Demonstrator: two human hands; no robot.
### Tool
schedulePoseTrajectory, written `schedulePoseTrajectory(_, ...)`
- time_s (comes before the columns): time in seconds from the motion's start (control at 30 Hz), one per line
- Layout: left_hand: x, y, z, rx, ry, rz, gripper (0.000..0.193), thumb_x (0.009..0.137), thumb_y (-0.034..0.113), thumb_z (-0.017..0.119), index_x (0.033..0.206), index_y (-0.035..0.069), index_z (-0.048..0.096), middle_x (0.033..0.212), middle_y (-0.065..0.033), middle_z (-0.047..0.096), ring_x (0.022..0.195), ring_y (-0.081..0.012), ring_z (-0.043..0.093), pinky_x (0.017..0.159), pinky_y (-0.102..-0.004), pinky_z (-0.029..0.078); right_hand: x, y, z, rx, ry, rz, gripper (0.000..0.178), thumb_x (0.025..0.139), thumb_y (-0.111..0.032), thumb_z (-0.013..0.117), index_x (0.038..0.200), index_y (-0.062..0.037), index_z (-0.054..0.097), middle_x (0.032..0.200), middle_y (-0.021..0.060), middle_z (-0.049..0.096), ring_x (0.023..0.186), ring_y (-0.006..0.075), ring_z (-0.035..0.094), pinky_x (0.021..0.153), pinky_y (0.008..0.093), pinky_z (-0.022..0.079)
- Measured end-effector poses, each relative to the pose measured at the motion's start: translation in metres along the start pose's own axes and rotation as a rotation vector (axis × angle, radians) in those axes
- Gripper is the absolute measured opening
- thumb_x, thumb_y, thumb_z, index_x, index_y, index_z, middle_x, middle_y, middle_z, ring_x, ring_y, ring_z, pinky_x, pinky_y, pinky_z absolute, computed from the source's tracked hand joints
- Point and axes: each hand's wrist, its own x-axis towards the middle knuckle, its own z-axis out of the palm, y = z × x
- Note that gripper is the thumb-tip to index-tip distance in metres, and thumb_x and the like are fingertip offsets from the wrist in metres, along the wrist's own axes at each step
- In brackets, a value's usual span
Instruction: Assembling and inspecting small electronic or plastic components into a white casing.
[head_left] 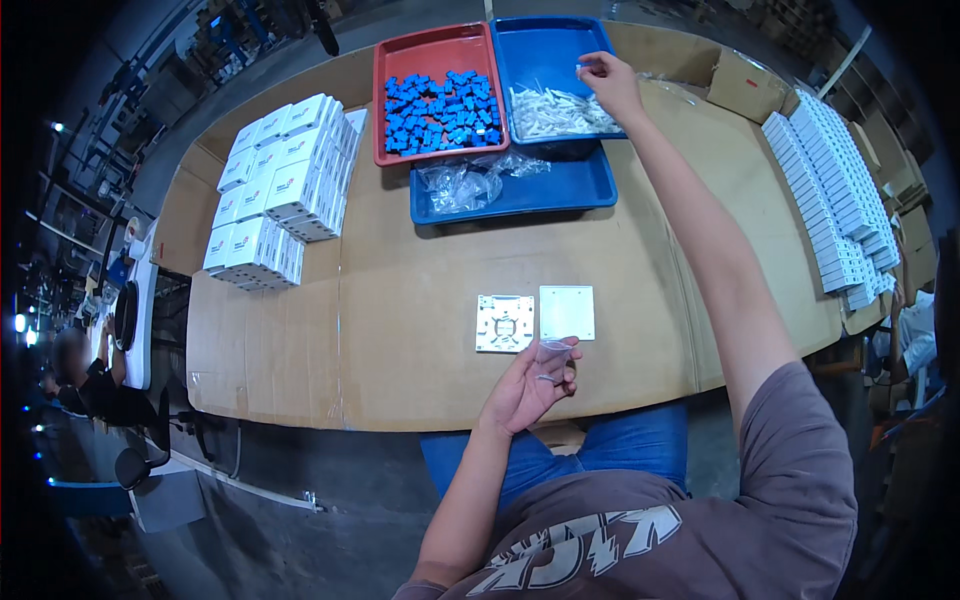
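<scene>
My left hand, near the table's front edge, holds a small clear plastic bag between thumb and fingers. A small pale piece shows at the bag's lower part. Stretched far forward, my right hand is over the right side of a blue tray that holds a heap of small white parts. Its fingertips are pinched on a small white piece, too small to name. Just beyond my left hand lie a white square plate with a round centre and a plain white square cover.
A red tray holds blue plastic pieces. Below, another blue tray contains clear bags. White boxes are stacked left; white units stand in rows right. Cardboard covers the table. A person sits far left.
</scene>
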Motion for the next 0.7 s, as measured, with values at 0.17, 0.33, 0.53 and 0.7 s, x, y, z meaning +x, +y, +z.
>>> schedulePoseTrajectory(0.17,-0.008,-0.004,-0.005,0.041,0.045,0.02,0.058,0.112,0.043,0.043,0.148,-0.002,0.049,0.128,-0.0094,0.065,0.098,-0.0194,0.062,0.094,-0.0377,0.052,-0.069,-0.138,-0.068,0.746,-0.029,0.259,0.027,0.095,-0.013,0.077,0.118,-0.0001,0.071,0.106,0.0067,0.076,0.1,0.0154,0.072,0.091,0.0288,0.053)
schedulePoseTrajectory(0.33,-0.009,-0.007,-0.009,0.032,0.072,0.027,0.056,0.112,0.044,0.043,0.145,-0.001,0.053,0.126,-0.0093,0.066,0.098,-0.0199,0.063,0.093,-0.038,0.052,-0.141,-0.168,-0.1,0.898,-0.14,0.251,0.021,0.096,-0.011,0.075,0.115,-0.002,0.071,0.103,0.0076,0.076,0.1,0.0162,0.072,0.093,0.0289,0.053)
schedulePoseTrajectory(0.53,0.002,0.001,-0.01,0.014,-0.031,0.032,0.057,0.111,0.049,0.044,0.142,0.002,0.055,0.124,-0.0106,0.069,0.096,-0.0216,0.065,0.094,-0.0397,0.053,-0.277,-0.158,-0.079,0.775,-0.154,0.5,0.02,0.095,-0.009,0.075,0.113,-0.0004,0.071,0.096,0.0049,0.074,0.086,0.0115,0.069,0.079,0.0256,0.054)
schedulePoseTrajectory(0.7,-0.005,0.001,-0.014,0.102,0.015,0.053,0.059,0.111,0.048,0.045,0.145,0.001,0.054,0.118,-0.0103,0.072,0.094,-0.0196,0.066,0.094,-0.0391,0.054,-0.357,-0.177,-0.071,0.828,-0.157,0.665,0.019,0.093,-0.007,0.077,0.109,0.0011,0.071,0.09,0.0042,0.071,0.081,0.0089,0.066,0.074,0.0249,0.053)
